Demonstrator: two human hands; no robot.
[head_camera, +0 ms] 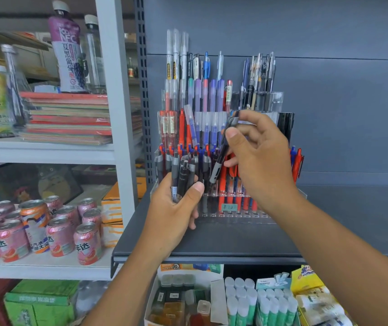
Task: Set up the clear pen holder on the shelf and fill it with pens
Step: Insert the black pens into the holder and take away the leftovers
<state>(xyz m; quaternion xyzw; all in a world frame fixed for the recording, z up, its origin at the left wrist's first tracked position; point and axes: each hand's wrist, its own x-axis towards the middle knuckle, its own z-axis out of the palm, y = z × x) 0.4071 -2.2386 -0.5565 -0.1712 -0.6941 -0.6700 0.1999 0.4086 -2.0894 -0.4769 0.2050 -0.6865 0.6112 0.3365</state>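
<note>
A clear tiered pen holder [235, 214] stands on the dark grey shelf [223, 241], against the back panel. Its rows hold several red, blue, purple, white and black pens. My left hand [176, 203] is in front of the holder's lower left corner, closed around a bundle of dark pens [183, 175] held upright. My right hand [256, 156] is over the holder's middle, pinching a single dark pen [221, 156] between thumb and fingers, tilted with its tip pointing down toward the lower rows. The front row of slots looks mostly unfilled.
To the left, a white rack carries stacked notebooks [70, 118], bottles [67, 50] and pink drink cans [59, 236]. Below the shelf sit boxes of glue sticks [258, 304] and small bottles [176, 300]. The shelf surface to the holder's right is bare.
</note>
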